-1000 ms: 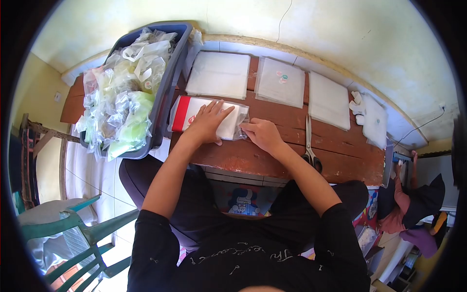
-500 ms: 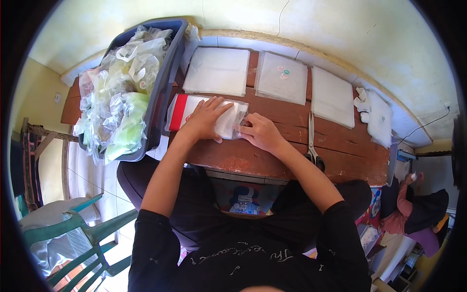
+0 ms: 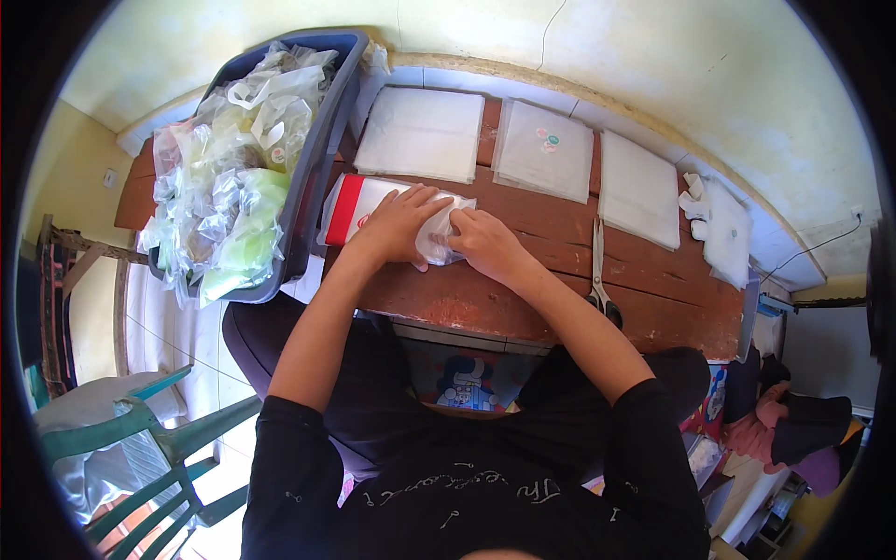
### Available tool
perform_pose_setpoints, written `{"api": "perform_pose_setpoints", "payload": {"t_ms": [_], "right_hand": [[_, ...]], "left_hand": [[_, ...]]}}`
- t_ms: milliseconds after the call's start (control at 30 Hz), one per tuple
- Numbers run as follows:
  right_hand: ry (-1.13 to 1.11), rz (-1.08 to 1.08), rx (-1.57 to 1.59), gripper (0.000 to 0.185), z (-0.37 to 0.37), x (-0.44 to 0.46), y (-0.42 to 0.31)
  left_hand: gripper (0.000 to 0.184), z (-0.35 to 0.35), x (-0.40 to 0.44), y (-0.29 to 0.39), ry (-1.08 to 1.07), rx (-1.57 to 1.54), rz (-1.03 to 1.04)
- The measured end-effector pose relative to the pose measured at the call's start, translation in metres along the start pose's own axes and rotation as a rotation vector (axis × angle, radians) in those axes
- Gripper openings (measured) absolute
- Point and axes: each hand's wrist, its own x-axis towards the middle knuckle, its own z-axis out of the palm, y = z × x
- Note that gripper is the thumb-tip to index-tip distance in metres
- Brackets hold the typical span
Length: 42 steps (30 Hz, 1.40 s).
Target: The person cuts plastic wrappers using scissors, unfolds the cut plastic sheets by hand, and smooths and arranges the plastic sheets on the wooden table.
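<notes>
A clear plastic pack [image 3: 373, 192] with white contents and a red band [image 3: 344, 211] lies on the table's near left part. My left hand [image 3: 397, 226] rests flat on it with the fingers spread, pressing it down. My right hand [image 3: 485, 245] has its fingers closed on the loose plastic at the pack's right end. That crinkled end [image 3: 435, 241] is bunched between my two hands. What lies under my left palm is hidden.
A dark bin [image 3: 350, 75] heaped with plastic bags [image 3: 233, 168] stands left. Stacks of clear plastic sheets [image 3: 420, 135] line the wooden table's [image 3: 439, 303] back. Scissors [image 3: 598, 271] lie to the right. A green chair [image 3: 177, 443] stands lower left; another person [image 3: 793, 429] is far right.
My right hand has moved slightly up and left, pulling the pack's loose plastic end over toward my left hand. My left hand stays put. The other person has bent lower.
</notes>
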Motion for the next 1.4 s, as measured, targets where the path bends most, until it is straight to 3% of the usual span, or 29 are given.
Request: {"api": "perform_pose_setpoints", "payload": {"t_ms": [133,333,667,933,1400], "right_hand": [[0.106,-0.036,0.047,0.005,0.008,0.006,0.001],[0.145,-0.016,0.147,0.007,0.007,0.011,0.004],[0.114,0.026,0.225,0.008,0.003,0.007,0.012],[0.091,-0.104,0.085,0.011,0.005,0.004,0.008],[-0.004,-0.118,0.085,0.012,0.006,0.002,0.014]], "left_hand": [[0.115,-0.001,0.000,-0.001,-0.003,-0.001,0.007],[0.116,0.004,0.002,-0.006,-0.018,0.004,0.011],[0.114,0.000,0.002,-0.002,-0.016,0.021,0.014],[0.117,0.002,0.002,-0.003,-0.010,0.013,0.024],[0.118,0.002,0.001,-0.003,-0.012,0.015,0.020]]}}
